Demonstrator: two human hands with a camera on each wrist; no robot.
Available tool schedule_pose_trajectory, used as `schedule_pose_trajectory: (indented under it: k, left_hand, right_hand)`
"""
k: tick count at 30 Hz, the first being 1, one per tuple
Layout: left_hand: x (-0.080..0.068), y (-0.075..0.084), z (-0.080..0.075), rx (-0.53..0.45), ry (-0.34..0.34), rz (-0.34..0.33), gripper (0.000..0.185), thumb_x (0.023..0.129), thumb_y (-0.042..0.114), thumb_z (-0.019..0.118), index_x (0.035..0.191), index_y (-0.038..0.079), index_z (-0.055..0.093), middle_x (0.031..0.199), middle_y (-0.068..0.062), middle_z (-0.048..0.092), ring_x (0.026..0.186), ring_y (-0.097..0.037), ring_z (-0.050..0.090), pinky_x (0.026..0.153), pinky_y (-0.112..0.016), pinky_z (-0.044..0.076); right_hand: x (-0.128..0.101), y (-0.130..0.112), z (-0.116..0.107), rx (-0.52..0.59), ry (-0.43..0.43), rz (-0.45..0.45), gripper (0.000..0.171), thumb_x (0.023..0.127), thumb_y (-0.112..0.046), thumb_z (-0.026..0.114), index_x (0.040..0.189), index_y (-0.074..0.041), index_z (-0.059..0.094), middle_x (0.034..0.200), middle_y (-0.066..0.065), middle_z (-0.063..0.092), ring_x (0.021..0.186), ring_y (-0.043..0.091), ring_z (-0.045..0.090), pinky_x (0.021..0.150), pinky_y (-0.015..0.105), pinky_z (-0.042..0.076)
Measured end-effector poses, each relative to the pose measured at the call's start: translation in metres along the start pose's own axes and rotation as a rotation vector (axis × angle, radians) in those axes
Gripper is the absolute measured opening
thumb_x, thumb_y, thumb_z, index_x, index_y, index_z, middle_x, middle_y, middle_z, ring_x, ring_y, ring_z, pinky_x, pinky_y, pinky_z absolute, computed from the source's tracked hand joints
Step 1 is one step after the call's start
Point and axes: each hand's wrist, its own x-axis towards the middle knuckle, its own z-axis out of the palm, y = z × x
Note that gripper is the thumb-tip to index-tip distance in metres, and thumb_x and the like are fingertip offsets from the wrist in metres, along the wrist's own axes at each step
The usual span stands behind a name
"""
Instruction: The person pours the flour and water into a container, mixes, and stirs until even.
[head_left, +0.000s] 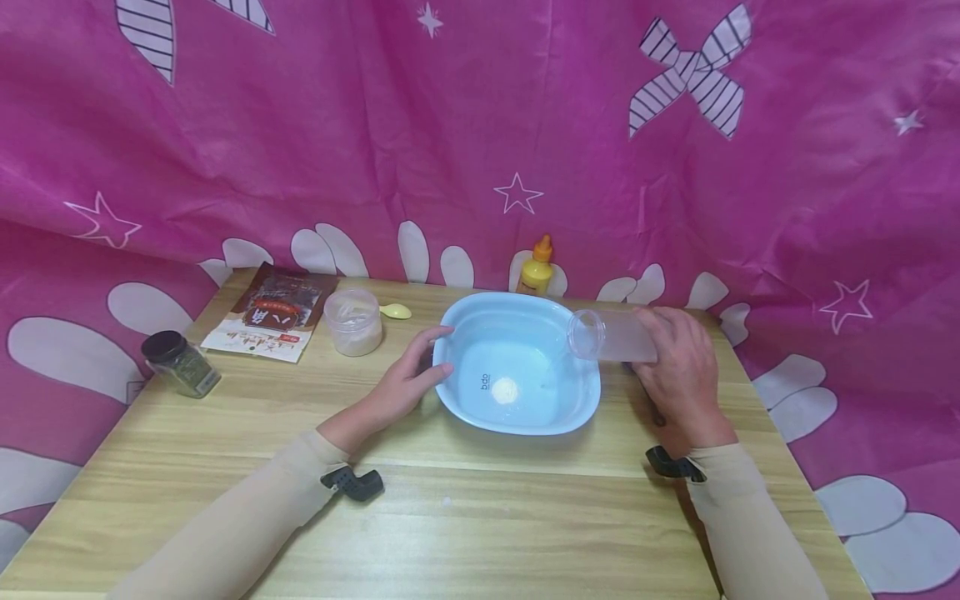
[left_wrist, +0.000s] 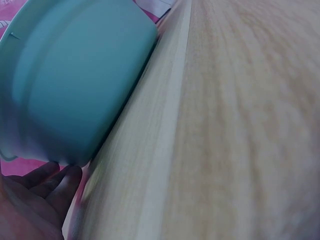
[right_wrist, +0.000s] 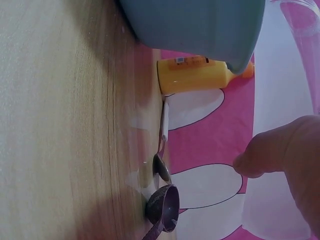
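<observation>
A light blue plastic basin [head_left: 517,421] stands in the middle of the table, with clear liquid and a bright reflection inside. My left hand [head_left: 408,377] rests against its left side, thumb and forefinger at the rim. In the left wrist view, the fingertips [left_wrist: 74,175] touch the basin's outer wall [left_wrist: 85,75]. My right hand [head_left: 678,367] grips a tall clear plastic cup [head_left: 626,336], which is tipped left so that its mouth overhangs the basin's right rim. The right wrist view catches the thumb [right_wrist: 272,155] along the cup's side [right_wrist: 277,200].
Behind the basin stands a yellow squeeze bottle [head_left: 536,273]. Further left are a small yellow spoon [head_left: 396,312], a clear tub [head_left: 354,329], a brown-and-white packet [head_left: 273,312] and a black-lidded jar [head_left: 183,365]. Dark spoons [right_wrist: 162,205] lie right of the basin. A pink curtain [head_left: 450,125] hangs behind.
</observation>
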Motion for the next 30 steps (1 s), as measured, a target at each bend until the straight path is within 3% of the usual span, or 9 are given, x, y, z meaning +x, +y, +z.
schedule_pose_trajectory:
  k: [30]
  left_hand:
    - [0.0001,0.0004,0.0,-0.012,-0.006,-0.004,0.059,0.113,0.016,0.062,0.168,0.015,0.039,0.163,-0.031,0.05,0.15,-0.047,0.052,0.12,-0.06,0.05]
  right_hand:
    - [-0.0001,-0.0013,-0.0005,-0.014,0.002,-0.012,0.085,0.077,-0.002,0.098,0.151,-0.019,0.06,0.14,0.027,0.063,0.129,0.051,0.059,0.11,0.072,0.051]
